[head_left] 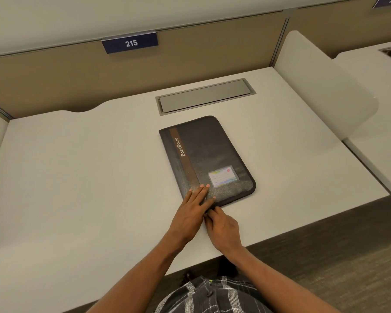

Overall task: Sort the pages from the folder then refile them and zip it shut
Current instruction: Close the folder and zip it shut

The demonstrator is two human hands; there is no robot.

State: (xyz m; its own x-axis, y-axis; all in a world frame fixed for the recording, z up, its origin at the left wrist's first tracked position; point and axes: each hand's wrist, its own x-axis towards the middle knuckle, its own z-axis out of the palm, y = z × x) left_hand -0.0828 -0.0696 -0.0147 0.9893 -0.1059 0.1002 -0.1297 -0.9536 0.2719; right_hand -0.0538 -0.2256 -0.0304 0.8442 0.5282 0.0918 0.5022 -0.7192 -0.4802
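Reaching over the near edge of a pale desk [77, 177], a person's two bare arms met at the nearest end of a closed dark folder [208, 152]. The right hand [222, 227] was closest to the body, its fingers curled and its tips pinched together against the folder's near short edge. It was probably holding the zip pull, though that was too small to make out. Touching it on the left, the left hand [193, 208] lay flat with straight fingers, pressing down on the folder's near left corner. From this pinch the whole folder lay ahead and slightly to the right, flat on the desk. Its long axis ran away from the hands, with the far end leaning a little left. The near short edge stretched rightward from the pinch to a rounded corner, so any travel of the zip would likely go that way first, then away along the right long edge. That put the right hand nearer to the work while the left steadied. Just beyond the left fingertips sat a small card window [222, 176]. A brown stripe [182, 159] with lettering followed the spine side, reading from near to far. No loose pages showed. Farther off lay a grey cable hatch [204, 96], and beyond it a partition bore a number plate [130, 43].
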